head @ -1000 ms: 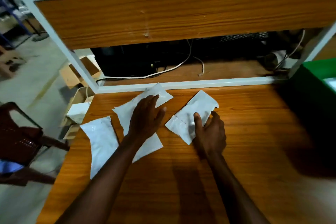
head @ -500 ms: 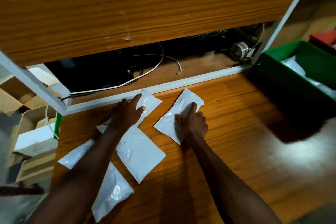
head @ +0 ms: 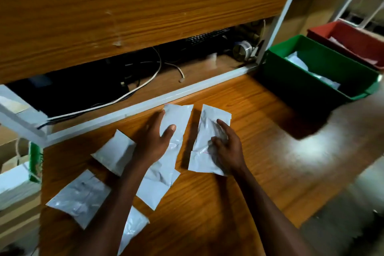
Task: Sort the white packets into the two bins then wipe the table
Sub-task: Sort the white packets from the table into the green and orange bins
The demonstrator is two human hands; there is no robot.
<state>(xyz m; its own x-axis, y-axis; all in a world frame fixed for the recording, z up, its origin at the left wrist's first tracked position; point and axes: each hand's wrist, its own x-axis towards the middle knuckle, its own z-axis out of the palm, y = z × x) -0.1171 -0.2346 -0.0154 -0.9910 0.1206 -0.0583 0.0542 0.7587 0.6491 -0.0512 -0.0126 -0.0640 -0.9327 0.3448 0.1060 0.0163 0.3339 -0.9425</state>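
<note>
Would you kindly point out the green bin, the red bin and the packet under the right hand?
green bin (head: 291, 72), head view, near outer wall.
red bin (head: 353, 37), head view, inner wall.
packet (head: 209, 122), head view, bare upper half.

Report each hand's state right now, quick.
Left hand: open, fingers spread flat on a white packet, not gripping.
Right hand: fingers curling onto another white packet; a firm grip cannot be told.

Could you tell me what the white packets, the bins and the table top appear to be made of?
The white packets look like thin glossy plastic film: they crease and catch the light. The green bin and the red bin look like moulded plastic, smooth and evenly coloured. The table top shows printed-looking wood grain with a sheen, probably laminate.
</note>
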